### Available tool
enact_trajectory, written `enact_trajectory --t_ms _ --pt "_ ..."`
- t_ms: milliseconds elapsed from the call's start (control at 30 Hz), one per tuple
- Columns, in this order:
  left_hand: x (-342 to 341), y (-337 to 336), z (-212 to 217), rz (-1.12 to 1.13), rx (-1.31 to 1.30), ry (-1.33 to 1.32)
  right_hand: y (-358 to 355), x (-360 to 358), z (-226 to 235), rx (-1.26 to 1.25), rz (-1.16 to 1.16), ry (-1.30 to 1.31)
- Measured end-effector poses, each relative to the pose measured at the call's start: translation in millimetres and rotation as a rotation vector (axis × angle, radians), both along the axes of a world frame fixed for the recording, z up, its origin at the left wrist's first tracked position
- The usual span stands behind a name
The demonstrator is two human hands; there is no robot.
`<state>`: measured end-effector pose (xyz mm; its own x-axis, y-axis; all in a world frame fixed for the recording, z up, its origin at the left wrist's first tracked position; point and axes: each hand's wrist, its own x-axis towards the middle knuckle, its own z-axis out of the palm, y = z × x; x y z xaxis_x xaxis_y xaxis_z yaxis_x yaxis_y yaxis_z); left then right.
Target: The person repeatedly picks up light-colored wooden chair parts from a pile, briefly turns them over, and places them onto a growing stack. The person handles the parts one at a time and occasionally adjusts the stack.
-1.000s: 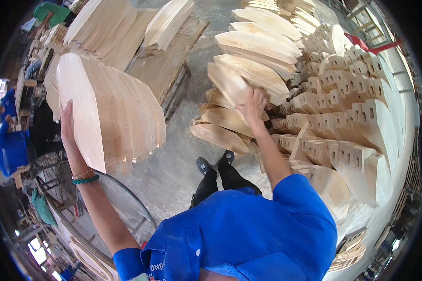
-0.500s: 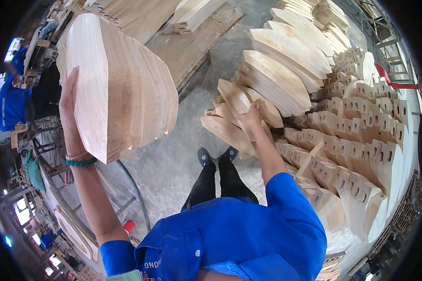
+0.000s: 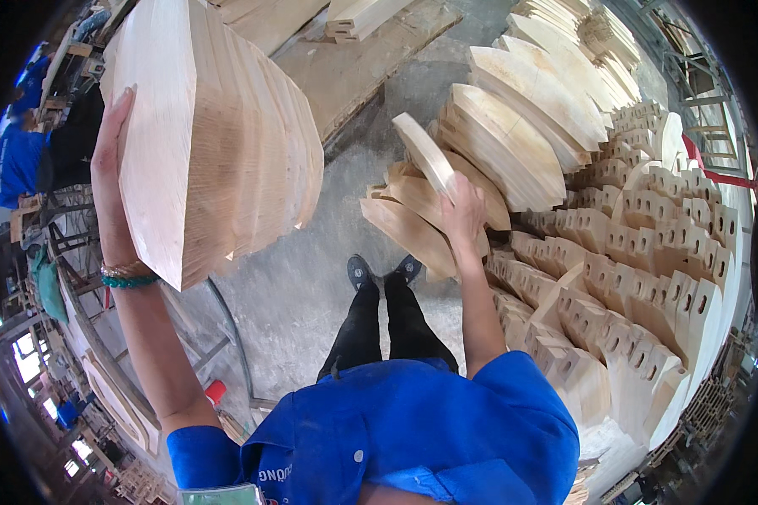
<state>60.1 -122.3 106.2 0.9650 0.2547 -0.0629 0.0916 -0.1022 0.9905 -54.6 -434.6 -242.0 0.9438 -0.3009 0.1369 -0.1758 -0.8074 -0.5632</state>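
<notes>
A tall stack of pale wooden boards with tapered ends [image 3: 253, 143] fills the upper left. My left hand [image 3: 114, 139] lies stretched along the left edge of its front board; part of its fingers is hidden. Right of centre, my right hand [image 3: 465, 206] is closed around the near end of a curved wooden piece [image 3: 425, 151]. That piece is raised and tilted above a low pile of similar wooden pieces [image 3: 408, 231]. The pile lies on the floor just ahead of my feet.
Rows of slotted wooden parts [image 3: 632, 278] stand close on the right. Leaning bundles of shaped boards [image 3: 505, 151] are beyond the low pile. A dark hose [image 3: 236, 337] runs across the floor at left, near a red object [image 3: 216, 391]. A co-worker's blue shirt [image 3: 17, 164] shows at far left.
My right hand has lifted the curved wooden piece off the low pile and tilted it more upright. My left hand stays on the tall stack, slightly higher in the view.
</notes>
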Motion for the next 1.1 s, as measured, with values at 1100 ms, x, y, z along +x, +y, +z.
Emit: enact_trajectory --t_ms 1100 --pt "3.4 6.6 -2.8 -0.149 -0.167 0.043 -50.2 -22.8 44.7 1.503 -0.046 0.306"
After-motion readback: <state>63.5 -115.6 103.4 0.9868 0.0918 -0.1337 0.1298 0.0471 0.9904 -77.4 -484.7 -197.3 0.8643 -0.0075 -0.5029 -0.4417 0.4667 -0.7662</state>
